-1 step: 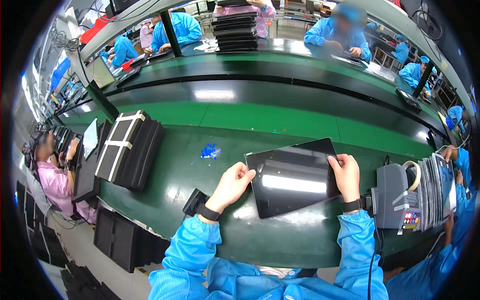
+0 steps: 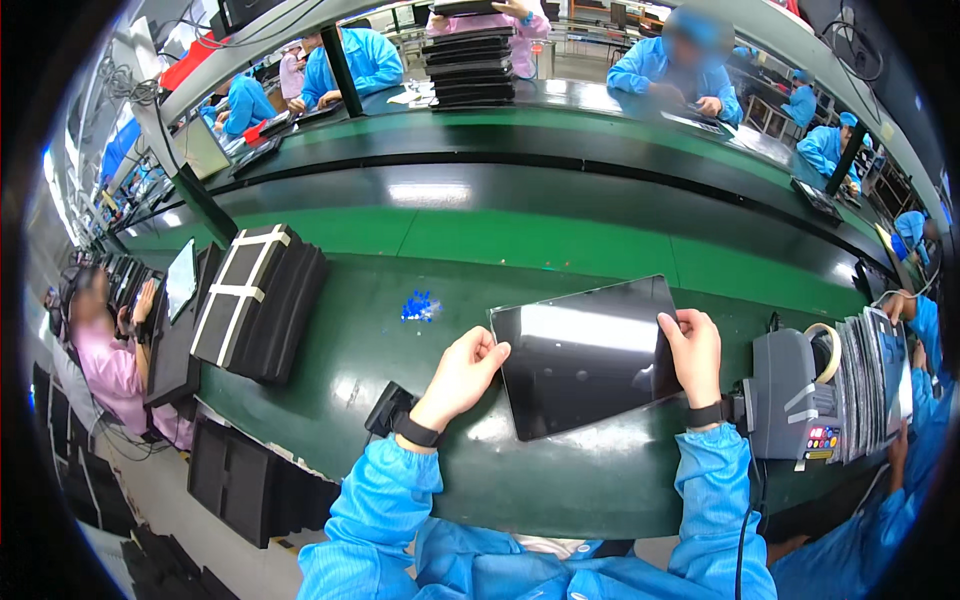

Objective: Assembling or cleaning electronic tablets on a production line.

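Observation:
Between my hands is a glossy black tablet-sized screen panel [image 2: 590,365], tilted above the dark green worktop [image 2: 380,340]. My left hand [image 2: 465,375] is closed on its left edge, thumb and fingers pinching near the upper left corner. At the opposite side, my right hand [image 2: 694,350] grips the right edge with the thumb on the front face. A bright light strip reflects across the panel's upper half. Dark bands circle both my wrists, each with a small black device beside it. Small blue bits [image 2: 421,306] lie in a heap beyond my left hand.
Black foam trays [image 2: 262,300] bound with white straps stand at left. A grey tape dispenser [image 2: 790,390] sits at right, beside a row of upright panels [image 2: 872,380]. Co-workers sit at both sides and across the line. A black bin [image 2: 232,478] is below the table's left edge.
The panel has tilted slightly in my hands, and the light reflection on it has moved from its lower half to its upper half. Both hands keep their grip.

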A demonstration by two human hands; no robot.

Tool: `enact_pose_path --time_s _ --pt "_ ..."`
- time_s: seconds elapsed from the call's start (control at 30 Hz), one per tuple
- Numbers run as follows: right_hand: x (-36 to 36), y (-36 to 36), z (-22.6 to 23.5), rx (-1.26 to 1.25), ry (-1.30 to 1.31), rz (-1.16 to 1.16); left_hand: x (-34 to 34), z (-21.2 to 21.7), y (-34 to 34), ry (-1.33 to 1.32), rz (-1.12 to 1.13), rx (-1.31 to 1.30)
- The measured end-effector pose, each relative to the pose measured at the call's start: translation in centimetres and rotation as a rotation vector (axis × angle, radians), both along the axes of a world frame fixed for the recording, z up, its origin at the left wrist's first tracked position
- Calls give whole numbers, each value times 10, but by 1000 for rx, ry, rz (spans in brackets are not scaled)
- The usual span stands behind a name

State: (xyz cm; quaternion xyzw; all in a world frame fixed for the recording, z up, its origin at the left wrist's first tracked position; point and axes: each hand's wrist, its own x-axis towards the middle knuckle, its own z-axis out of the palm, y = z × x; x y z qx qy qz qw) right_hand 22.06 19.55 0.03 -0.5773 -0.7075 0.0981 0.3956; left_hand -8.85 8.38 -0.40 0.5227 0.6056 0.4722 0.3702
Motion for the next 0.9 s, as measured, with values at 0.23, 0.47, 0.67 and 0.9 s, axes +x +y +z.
enact_pose_path --time_s 0.23,0.47,0.67,0.9 --pt "10 -27 48 -262 859 324 19 69 -21 -6 -41 88" --pt "-6 -24 40 83 1034 301 52 75 13 -336 49 419" --pt "-18 -24 21 132 1011 283 59 41 24 -399 195 598" --pt "-13 -35 17 151 934 162 68 26 26 -204 259 819"
